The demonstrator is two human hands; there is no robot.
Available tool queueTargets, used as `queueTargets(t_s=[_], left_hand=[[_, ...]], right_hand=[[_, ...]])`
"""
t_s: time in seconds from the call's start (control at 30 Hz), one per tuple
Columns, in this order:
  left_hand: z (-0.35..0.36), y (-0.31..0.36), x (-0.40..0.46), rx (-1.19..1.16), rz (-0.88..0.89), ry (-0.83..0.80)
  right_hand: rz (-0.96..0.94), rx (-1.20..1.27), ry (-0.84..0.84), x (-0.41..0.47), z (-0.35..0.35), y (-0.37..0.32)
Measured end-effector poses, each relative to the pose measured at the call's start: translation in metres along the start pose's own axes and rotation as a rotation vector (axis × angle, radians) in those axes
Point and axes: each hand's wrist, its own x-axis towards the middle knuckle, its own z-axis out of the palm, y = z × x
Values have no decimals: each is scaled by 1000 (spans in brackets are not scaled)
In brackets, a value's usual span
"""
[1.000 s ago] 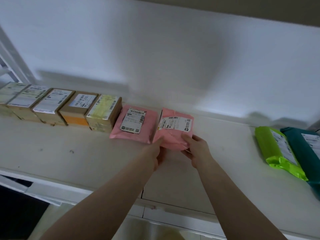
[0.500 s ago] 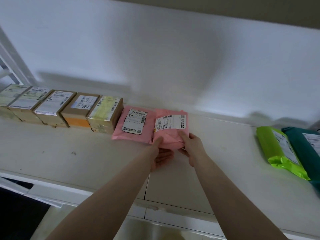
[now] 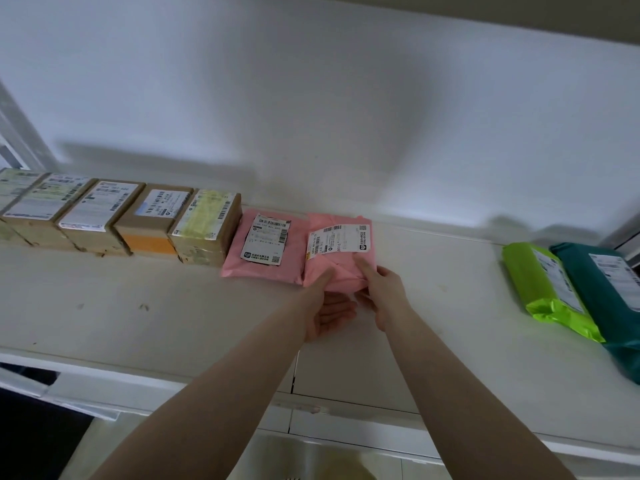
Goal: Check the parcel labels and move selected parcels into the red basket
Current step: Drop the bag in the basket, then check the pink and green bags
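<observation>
A pink parcel (image 3: 341, 268) with a white label lies on the white shelf (image 3: 173, 306), tight against a second pink parcel (image 3: 266, 244) on its left. Both my hands hold its near edge. My left hand (image 3: 327, 308) has its thumb on top and its fingers underneath, palm up. My right hand (image 3: 381, 292) pinches the near right corner with the thumb on top. The red basket is not in view.
A row of several labelled cardboard boxes (image 3: 152, 220) runs along the back left of the shelf. A bright green parcel (image 3: 543, 289) and a dark green parcel (image 3: 609, 299) lie at the right end. The white wall stands close behind.
The held pink parcel has slid left across the shelf until it touches the other pink parcel. Both hands moved left with it and kept their hold.
</observation>
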Motion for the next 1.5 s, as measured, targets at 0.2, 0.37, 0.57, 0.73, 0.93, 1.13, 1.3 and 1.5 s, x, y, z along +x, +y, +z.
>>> queueTargets(t_s=[0.2,0.37,0.57,0.73,0.93,1.13,1.3,1.5], left_hand=[[10,-9,-9,117,-72,-111],[39,-24,-13,250,-133,-294],[106,-36,-7,302,-73,-357],[183,-48,9,318,21,-297],[281,-69,40,319,128,-107],[340,-75,58,313,247,0],[367,-73,60,335,293,59],[378,-79,68,310,295,109]], right_hand=[[-8,-12,21,-12,-12,-3],[25,126,195,-24,-55,-3],[60,401,483,-25,-156,-4],[115,513,596,-11,-242,-15],[182,516,496,11,-305,-21],[167,504,411,36,-334,-26],[176,488,383,50,-344,-28],[199,436,342,54,-351,-22]])
